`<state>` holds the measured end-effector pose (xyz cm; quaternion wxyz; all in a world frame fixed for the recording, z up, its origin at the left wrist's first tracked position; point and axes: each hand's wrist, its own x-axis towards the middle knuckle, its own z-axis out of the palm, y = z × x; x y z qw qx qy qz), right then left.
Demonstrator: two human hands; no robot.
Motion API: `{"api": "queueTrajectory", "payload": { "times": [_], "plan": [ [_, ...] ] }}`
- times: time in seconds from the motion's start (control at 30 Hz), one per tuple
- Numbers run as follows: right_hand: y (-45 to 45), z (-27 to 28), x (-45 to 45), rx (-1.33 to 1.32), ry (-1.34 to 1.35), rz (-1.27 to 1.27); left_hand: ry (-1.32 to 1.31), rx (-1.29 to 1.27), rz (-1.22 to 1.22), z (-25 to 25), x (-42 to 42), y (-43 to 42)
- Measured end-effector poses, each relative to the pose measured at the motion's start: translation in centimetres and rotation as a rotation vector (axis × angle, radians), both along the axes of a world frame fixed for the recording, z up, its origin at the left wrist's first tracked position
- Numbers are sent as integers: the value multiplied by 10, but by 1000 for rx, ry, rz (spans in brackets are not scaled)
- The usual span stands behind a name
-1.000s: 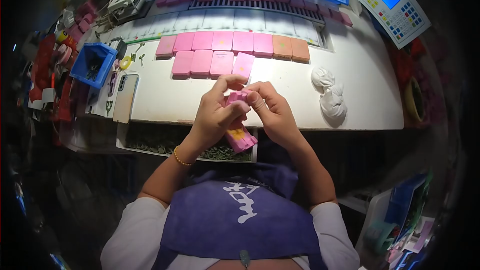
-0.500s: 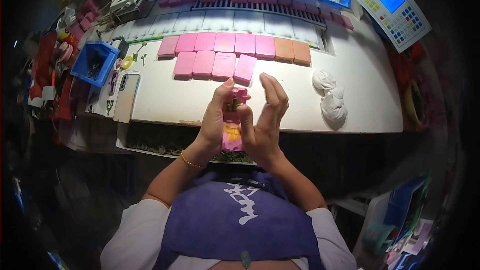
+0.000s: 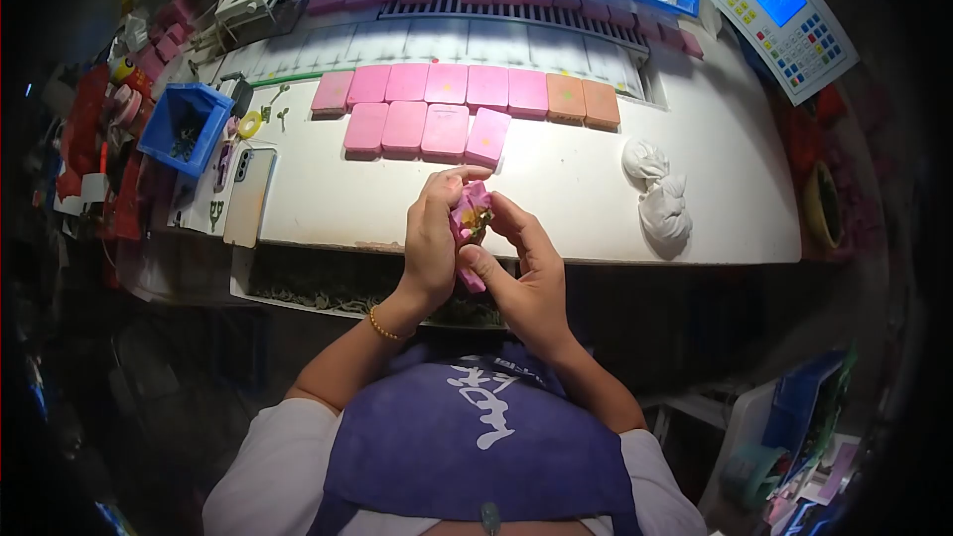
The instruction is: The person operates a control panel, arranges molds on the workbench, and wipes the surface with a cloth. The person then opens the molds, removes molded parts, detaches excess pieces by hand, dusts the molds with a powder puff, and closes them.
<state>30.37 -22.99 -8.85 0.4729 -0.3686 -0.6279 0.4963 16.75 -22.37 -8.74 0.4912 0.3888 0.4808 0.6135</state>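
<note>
- While the left hand (image 3: 429, 243) is clamped around the left side of the pink piece (image 3: 469, 201), the right hand (image 3: 531, 283) cups the other side — probably one steadies and the other adjusts.
- The right thumb seems to rest against the piece's near part, with the fingers curved beside its far right; fingers and thumb stand apart, and I cannot tell whether they grip.
- Both hands hold it over the table's near edge, above the leaf tray (image 3: 239, 276), perhaps so that crumbs fall clear of the worktop (image 3: 576, 213).
- Pink blocks (image 3: 445, 129) and brown blocks (image 3: 583, 102) lie in two rows just beyond the hands, presumably for easy reach; the white bundle (image 3: 662, 203) sits apart to the right.
- The piece lies between the two palms, tilted, its far end by the left fingertips — green and orange show on its right side, though fingers and blur hide what they are.
</note>
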Motion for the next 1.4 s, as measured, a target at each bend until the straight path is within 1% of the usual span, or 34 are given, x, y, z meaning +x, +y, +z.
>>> {"api": "queueTrajectory", "payload": {
  "times": [0.1, 0.2, 0.3, 0.37, 0.4, 0.5, 0.6, 0.67, 0.77, 0.87, 0.97, 1.07, 1.1, 1.17, 1.27, 1.33, 1.37, 1.4],
  "plan": [
    [0, 0, 2, -8, 22, 33, -24, 7, -4, -1, 2, 0],
    [1, -2, 1, -55, 117, 21, -91, -29, -14, 5, 3, -2],
    [3, -6, 8, -196, 241, 155, -104, -16, -34, 1, 2, -1],
    [8, -1, 12, -343, 275, 217, -138, -15, -41, -1, 4, -1],
    [10, 2, 14, -418, 292, 248, -113, -30, -45, 1, 4, -2],
    [13, 10, 20, -537, 300, 246, -41, -61, -54, 8, 6, -4],
    [12, 19, 22, -566, 260, 193, 10, -56, -75, 6, 8, -7],
    [12, 12, 22, -538, 264, 201, 28, -45, -107, 2, 9, -9],
    [9, 11, 23, -539, 235, 181, 30, 22, -60, -5, 11, -8],
    [4, 20, 23, -562, 169, 156, 119, 19, -34, -7, 9, -6],
    [2, 18, 20, -558, 162, 129, 116, 37, -12, -11, 13, -8],
    [4, 19, 21, -592, 150, 114, 240, 102, 16, -21, 12, -10],
    [5, 19, 24, -612, 139, 111, 394, 148, 44, -19, 11, -10],
    [13, 15, 27, -572, 136, 160, 700, 239, 101, -13, 8, -11],
    [26, 7, 32, -507, 136, 233, 658, 216, 64, -12, 8, -17],
    [31, 4, 35, -504, 159, 272, 427, 185, -86, -14, -4, -17],
    [34, 4, 38, -483, 88, 273, 311, 171, -160, -15, -9, -16],
    [38, 3, 42, -461, 17, 272, 122, 189, -174, -16, -10, -14]
  ]
}}
